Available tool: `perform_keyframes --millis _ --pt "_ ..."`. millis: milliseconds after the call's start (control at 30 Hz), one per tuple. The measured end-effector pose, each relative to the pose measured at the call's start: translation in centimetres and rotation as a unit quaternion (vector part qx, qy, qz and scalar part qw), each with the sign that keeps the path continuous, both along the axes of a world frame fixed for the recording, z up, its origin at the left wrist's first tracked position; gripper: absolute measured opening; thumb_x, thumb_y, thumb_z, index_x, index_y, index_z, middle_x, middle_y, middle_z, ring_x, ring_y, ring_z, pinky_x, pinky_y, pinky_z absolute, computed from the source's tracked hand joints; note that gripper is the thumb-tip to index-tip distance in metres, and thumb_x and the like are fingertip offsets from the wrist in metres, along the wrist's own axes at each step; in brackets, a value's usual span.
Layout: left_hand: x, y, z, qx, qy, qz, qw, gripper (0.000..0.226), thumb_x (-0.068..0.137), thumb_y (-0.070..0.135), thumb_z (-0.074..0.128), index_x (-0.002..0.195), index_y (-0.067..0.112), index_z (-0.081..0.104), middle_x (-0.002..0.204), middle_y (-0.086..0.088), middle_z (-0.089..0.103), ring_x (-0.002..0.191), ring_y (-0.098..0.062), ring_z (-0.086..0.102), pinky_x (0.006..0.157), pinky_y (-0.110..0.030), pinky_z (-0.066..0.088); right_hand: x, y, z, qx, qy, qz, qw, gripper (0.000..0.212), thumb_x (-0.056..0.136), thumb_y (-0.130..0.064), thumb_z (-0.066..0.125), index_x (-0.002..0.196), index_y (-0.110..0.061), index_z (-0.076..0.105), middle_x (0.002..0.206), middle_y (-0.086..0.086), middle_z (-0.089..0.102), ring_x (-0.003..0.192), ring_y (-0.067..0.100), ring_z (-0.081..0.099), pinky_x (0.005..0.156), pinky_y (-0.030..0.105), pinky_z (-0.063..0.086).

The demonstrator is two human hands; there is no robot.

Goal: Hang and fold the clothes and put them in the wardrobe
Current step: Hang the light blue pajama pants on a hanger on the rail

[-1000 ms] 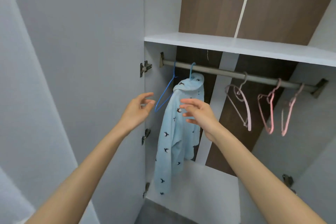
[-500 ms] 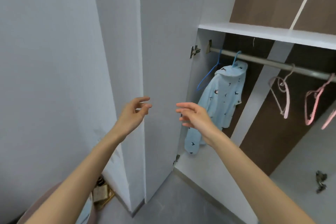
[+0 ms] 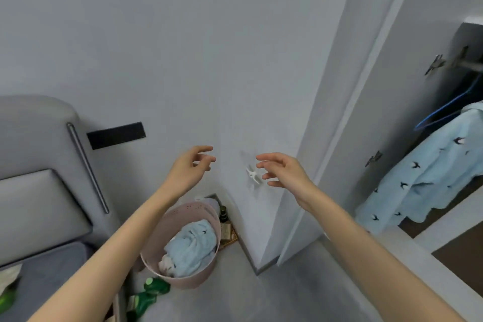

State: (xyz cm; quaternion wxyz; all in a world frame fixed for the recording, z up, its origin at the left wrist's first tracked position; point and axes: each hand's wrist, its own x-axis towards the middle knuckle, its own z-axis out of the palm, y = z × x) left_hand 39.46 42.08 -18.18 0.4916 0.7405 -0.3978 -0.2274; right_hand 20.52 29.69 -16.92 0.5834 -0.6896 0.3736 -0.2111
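Both hands empty, raised in front of the wall; wardrobe open at right.

Left hand (image 3: pixel 192 167): fingers loosely curved and spread, holding nothing. Right hand (image 3: pixel 283 171): fingers relaxed and apart, holding nothing; the two hands are near each other but not touching. Basket (image 3: pixel 188 281), pink, stands on the floor below the left forearm, in the corner by the bed (image 3: pixel 39 165); crumpled light-blue clothes (image 3: pixel 192 246) lie in it. At far right a light-blue shirt (image 3: pixel 428 172) with small dark bird prints hangs inside the wardrobe, a blue hanger (image 3: pixel 444 110) beside it under the rail (image 3: pixel 470 66). Wardrobe door (image 3: pixel 339 112) stands open between hands and shirt. White hook (image 3: pixel 253 175) on the wall between the hands. Green bottles (image 3: pixel 153 289) on the floor, near the basket.
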Motion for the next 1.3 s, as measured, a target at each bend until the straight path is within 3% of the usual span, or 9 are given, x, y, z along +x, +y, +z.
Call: perform_keyframes --millis 167,333,500,600,667,800,1033,1200,1300 --pt "9.0 5.5 -4.0 0.05 -0.009 0.023 0.998 0.027 0.096 0.018 0.048 0.122 0.019 0.055 0.102 0.002 0.066 0.086 -0.013 0.064 0.066 -0.016 0.043 9.1 3.7 -4.3 0.028 0.044 0.027 0.998 0.017 0.095 -0.016 0.052 0.1 -0.027 0.064 0.102 -0.006 0.067 0.077 0.009 0.06 0.073 0.022 0.051" --pt "15.6 8.7 -9.4 0.101 0.014 0.05 0.994 0.026 0.095 0.016 0.048 0.119 0.019 0.057 0.095 0.004 0.068 0.082 -0.014 0.064 0.067 -0.014 0.044 15.6 5.5 -10.2 0.049 0.111 0.047 0.992 0.013 0.095 -0.015 0.054 0.103 -0.019 0.063 0.097 -0.004 0.064 0.073 0.01 0.058 0.062 0.018 0.048" --pt "20.1 9.7 -15.3 0.153 0.051 0.074 0.984 0.025 0.094 0.019 0.05 0.118 0.019 0.058 0.103 -0.004 0.069 0.094 -0.022 0.064 0.088 -0.032 0.049 20.5 5.2 -17.6 0.057 0.187 0.076 0.978 0.014 0.092 -0.019 0.058 0.104 -0.018 0.065 0.091 -0.006 0.061 0.077 0.006 0.055 0.063 0.016 0.042" --pt "22.2 9.3 -19.2 0.181 0.071 0.089 0.977 0.029 0.095 0.02 0.05 0.123 0.017 0.056 0.109 -0.006 0.068 0.102 -0.024 0.062 0.096 -0.038 0.046 23.1 4.4 -23.0 0.032 0.245 0.106 0.963 0.02 0.093 -0.015 0.053 0.109 -0.017 0.066 0.108 0.0 0.064 0.099 0.014 0.057 0.083 0.024 0.047" --pt "23.4 8.9 -22.1 0.204 0.074 0.095 0.972 0.031 0.096 0.022 0.049 0.126 0.018 0.055 0.113 -0.006 0.066 0.104 -0.024 0.06 0.096 -0.037 0.045 24.8 3.8 -26.7 0.008 0.281 0.141 0.949 0.027 0.093 -0.008 0.049 0.114 -0.012 0.065 0.122 0.005 0.061 0.115 0.02 0.054 0.096 0.029 0.042" --pt "25.6 8.0 -29.1 0.24 0.08 0.092 0.963 0.035 0.098 0.024 0.046 0.131 0.018 0.051 0.118 -0.006 0.064 0.11 -0.022 0.057 0.1 -0.038 0.042 27.8 2.8 -35.0 -0.018 0.338 0.207 0.918 0.034 0.093 -0.005 0.046 0.124 -0.013 0.057 0.137 0.007 0.051 0.127 0.021 0.046 0.097 0.025 0.036" --pt "28.6 6.4 -43.5 0.254 0.101 0.107 0.956 0.034 0.098 0.026 0.047 0.131 0.023 0.051 0.119 -0.001 0.063 0.112 -0.017 0.056 0.096 -0.028 0.042 31.8 2.2 -50.7 -0.122 0.402 0.315 0.851 0.042 0.094 -0.009 0.044 0.134 -0.021 0.045 0.144 0.004 0.037 0.123 0.025 0.046 0.096 0.034 0.043" --pt "30.1 5.9 -53.6 0.244 0.104 0.107 0.958 0.035 0.098 0.026 0.046 0.132 0.024 0.05 0.116 0.004 0.06 0.108 -0.011 0.054 0.09 -0.022 0.038 33.5 2.4 -61.5 -0.211 0.442 0.382 0.784 0.051 0.093 -0.006 0.046 0.139 -0.025 0.036 0.148 -0.001 0.029 0.126 0.027 0.036 0.091 0.038 0.045" --pt "30.4 5.6 -58.6 0.239 0.107 0.109 0.959 0.035 0.098 0.026 0.046 0.133 0.025 0.05 0.112 0.009 0.058 0.106 -0.007 0.052 0.091 -0.02 0.037 33.8 2.4 -67.2 -0.254 0.469 0.41 0.739 0.06 0.09 -0.002 0.048 0.142 -0.027 0.029 0.152 0.001 0.02 0.131 0.029 0.029 0.097 0.043 0.043"
